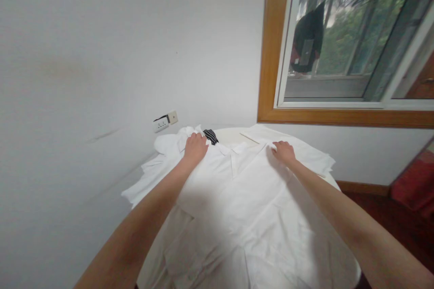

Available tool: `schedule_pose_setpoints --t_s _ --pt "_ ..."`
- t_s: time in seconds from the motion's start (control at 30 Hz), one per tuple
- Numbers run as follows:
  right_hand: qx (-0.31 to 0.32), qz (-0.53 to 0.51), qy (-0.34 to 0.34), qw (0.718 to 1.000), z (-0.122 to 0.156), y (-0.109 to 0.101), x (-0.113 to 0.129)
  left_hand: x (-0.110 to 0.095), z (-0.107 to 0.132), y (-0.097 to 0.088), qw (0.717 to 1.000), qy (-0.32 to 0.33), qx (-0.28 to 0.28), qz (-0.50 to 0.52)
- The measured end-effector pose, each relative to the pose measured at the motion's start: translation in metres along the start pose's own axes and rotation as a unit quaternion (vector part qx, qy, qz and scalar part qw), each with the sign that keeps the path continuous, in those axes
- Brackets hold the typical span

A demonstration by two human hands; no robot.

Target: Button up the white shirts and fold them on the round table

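A white collared shirt (244,194) lies spread over a pale table, its neck opening toward the wall and its lower part wrinkled near me. My left hand (196,146) is closed on the fabric at the shirt's left shoulder, beside the collar. At the right shoulder, my right hand (284,151) pinches the cloth between thumb and fingers. Both arms reach out straight over the shirt. More white fabric (166,144) is bunched beyond my left hand. A black-and-white striped cloth (210,137) shows just right of that hand.
A white wall (135,45) rises behind the table, with a power socket (161,124) just above the far left edge. A wood-framed window (266,54) is at the upper right. Red fabric (415,180) and a dark red floor (379,221) lie at the right.
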State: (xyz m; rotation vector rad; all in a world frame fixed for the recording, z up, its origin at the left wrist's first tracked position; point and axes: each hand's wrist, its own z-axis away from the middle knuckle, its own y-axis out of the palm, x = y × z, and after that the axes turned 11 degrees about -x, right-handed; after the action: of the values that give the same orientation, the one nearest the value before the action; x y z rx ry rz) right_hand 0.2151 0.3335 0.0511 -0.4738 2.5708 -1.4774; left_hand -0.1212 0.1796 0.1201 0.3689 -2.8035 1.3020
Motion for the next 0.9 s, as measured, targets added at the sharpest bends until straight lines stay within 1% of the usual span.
schedule_pose_setpoints --t_s 0.07,0.13,0.2,0.27,0.37,0.5,0.6,0.67,0.7,0.77,0.83,0.9 --pt "0.044 -0.006 0.013 0.999 -0.022 0.010 0.007 0.007 -0.010 0.010 0.998 0.015 0.029 -0.051" --pt "0.072 -0.009 0.023 0.997 -0.039 0.020 0.013 0.011 -0.015 0.023 0.995 0.023 0.057 -0.076" --pt "0.080 -0.007 0.029 0.996 -0.051 0.029 0.016 0.012 -0.018 0.033 0.993 0.022 0.072 -0.089" --pt "0.080 -0.004 0.031 0.996 -0.059 0.036 0.017 0.010 -0.022 0.040 0.993 0.015 0.074 -0.096" --pt "0.099 -0.004 0.031 0.995 -0.068 0.044 0.017 0.005 -0.030 0.042 0.992 -0.001 0.087 -0.096" --pt "0.153 -0.016 0.018 0.988 -0.079 0.052 0.019 -0.005 -0.043 0.036 0.982 -0.025 0.169 -0.078" --pt "0.168 -0.029 -0.007 0.985 -0.085 0.050 0.021 -0.009 -0.051 0.032 0.974 -0.043 0.217 -0.058" --pt "0.150 -0.033 -0.016 0.988 -0.089 0.044 0.022 -0.009 -0.057 0.031 0.973 -0.046 0.222 -0.051" --pt "0.137 -0.034 -0.017 0.990 -0.092 0.039 0.022 -0.009 -0.060 0.030 0.975 -0.044 0.213 -0.053" --pt "0.090 -0.038 -0.018 0.995 -0.097 0.026 0.023 -0.007 -0.066 0.028 0.982 -0.034 0.174 -0.066" --pt "0.007 -0.051 -0.017 0.999 -0.104 0.010 0.024 -0.005 -0.072 0.022 0.990 -0.023 0.114 -0.083" --pt "-0.097 -0.072 -0.008 0.993 -0.110 -0.006 0.024 -0.003 -0.075 0.014 0.994 -0.018 0.048 -0.095"
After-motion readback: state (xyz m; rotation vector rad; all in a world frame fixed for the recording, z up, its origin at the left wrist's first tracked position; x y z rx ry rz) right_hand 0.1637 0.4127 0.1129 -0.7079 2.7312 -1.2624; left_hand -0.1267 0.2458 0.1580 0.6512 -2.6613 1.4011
